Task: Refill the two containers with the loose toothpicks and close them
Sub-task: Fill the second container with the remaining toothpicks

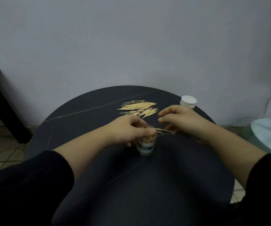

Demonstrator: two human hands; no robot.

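Both hands low over round dark table [147,185]. Grips open clear toothpick container [145,146] near table's middle with left hand [128,129], thumb and fingers curled round its rim; upright, packed with toothpicks. Holds right hand [183,119] just beside it, fingers loosely curled, thumb and forefinger apart, pinching nothing, lower fingertips by few stray toothpicks [163,130]. Farther back, loose toothpick pile [139,107]; behind right hand, white-capped container [188,101] at table's edge.
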